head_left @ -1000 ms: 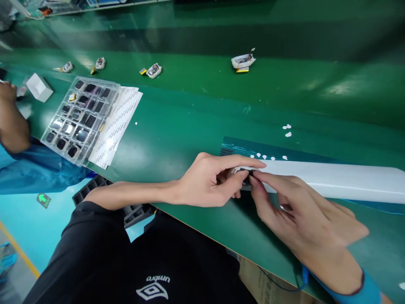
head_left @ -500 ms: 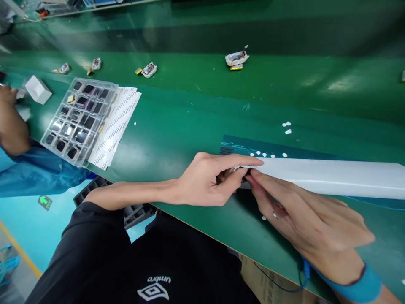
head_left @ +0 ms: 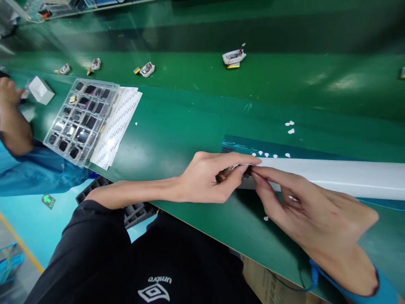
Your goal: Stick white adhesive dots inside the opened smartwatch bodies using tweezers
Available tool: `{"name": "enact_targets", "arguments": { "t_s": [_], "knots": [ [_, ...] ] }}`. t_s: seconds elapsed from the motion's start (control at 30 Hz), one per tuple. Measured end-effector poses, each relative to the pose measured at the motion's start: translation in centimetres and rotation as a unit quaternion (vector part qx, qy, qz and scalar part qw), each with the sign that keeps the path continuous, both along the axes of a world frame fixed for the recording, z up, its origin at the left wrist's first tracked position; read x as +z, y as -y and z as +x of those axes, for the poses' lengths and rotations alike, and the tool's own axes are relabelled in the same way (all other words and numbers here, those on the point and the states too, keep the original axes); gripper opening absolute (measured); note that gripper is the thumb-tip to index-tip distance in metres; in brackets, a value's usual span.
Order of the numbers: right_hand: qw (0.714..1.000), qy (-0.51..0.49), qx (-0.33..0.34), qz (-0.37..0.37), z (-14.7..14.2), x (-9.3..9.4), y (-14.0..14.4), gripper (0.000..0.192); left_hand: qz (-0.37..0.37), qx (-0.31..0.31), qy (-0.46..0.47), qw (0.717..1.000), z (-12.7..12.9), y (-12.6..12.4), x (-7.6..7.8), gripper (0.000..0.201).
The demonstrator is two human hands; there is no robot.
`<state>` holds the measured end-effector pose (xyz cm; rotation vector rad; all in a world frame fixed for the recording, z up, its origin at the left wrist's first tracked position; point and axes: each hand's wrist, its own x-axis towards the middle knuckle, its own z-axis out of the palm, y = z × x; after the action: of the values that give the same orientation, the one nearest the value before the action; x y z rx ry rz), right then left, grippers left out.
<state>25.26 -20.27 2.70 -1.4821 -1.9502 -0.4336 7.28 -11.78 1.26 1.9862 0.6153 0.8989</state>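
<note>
My left hand (head_left: 205,179) pinches a small dark part (head_left: 245,171), thumb and forefinger closed on it, right at the near end of the long white strip (head_left: 332,177) lying on the green bench (head_left: 177,126). My right hand (head_left: 303,207) meets it from the other side, fingertips (head_left: 257,172) pressed together on the same part. Off to my left sits a clear tray (head_left: 80,120) of dark pieces over white sheets (head_left: 118,124). A co-worker's blue sleeve (head_left: 34,169) rests beside it. Small white assemblies (head_left: 234,56) dot the belt beyond.
</note>
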Motion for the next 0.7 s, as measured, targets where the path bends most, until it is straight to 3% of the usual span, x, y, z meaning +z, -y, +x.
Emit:
{"name": "enact_targets", "arguments": {
  "t_s": [0.1, 0.27, 0.4, 0.53, 0.7],
  "knots": [
    [1.0, -0.018, -0.013, -0.007, 0.2, 0.1, -0.1, 0.011, -0.006, 0.007, 0.009, 1.0, 0.1, -0.1, 0.2, 0.026],
    [1.0, -0.005, -0.019, 0.012, 0.6, 0.2, -0.1, 0.021, -0.039, 0.016, 0.013, 0.999, 0.3, -0.3, 0.1, 0.023],
    [1.0, 0.001, -0.023, 0.009, 0.5, 0.3, -0.1, 0.03, -0.173, -0.024, -0.008, 0.985, 0.4, -0.5, 0.3, 0.019],
    [1.0, 0.023, 0.002, 0.017, 0.4, 0.0, 0.0, 0.041, -0.329, -0.071, 0.009, 0.941, 0.4, -0.7, 1.1, 0.018],
    [0.998, 0.059, -0.004, 0.032, 0.8, -0.4, 0.6, 0.071, -0.419, -0.108, 0.02, 0.902, 0.5, -1.2, 1.9, 0.014]
  ]
}}
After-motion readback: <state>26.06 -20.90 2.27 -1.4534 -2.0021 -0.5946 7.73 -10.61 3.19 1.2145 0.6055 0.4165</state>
